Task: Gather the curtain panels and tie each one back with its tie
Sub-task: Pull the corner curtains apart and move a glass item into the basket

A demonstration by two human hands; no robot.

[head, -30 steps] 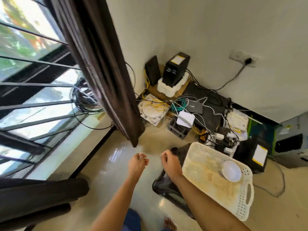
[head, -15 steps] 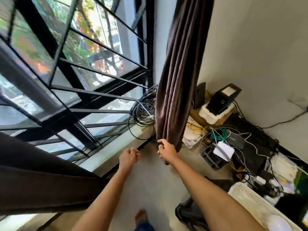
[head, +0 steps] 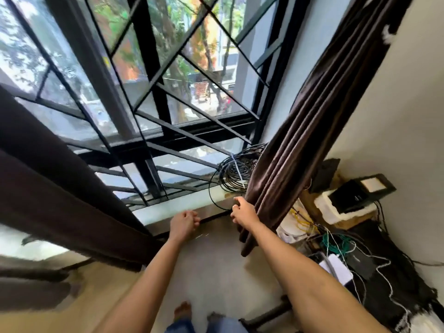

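Black window bars (head: 149,68) fill the wall ahead. Your right hand (head: 242,212) curls its fingers (head: 236,203) round the edge of the right curtain (head: 300,140), likely to bunch it up. Your left hand (head: 183,223) is a fist holding nothing, just left of those fingers. No tie shows. The other curtain (head: 60,188) hangs further left.

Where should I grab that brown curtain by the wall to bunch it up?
Grab the curtain low down, near its hanging end, coming from the window side. Its folds hang bunched in a narrow column, so one hand could probably wrap them. The right hand grips that edge.
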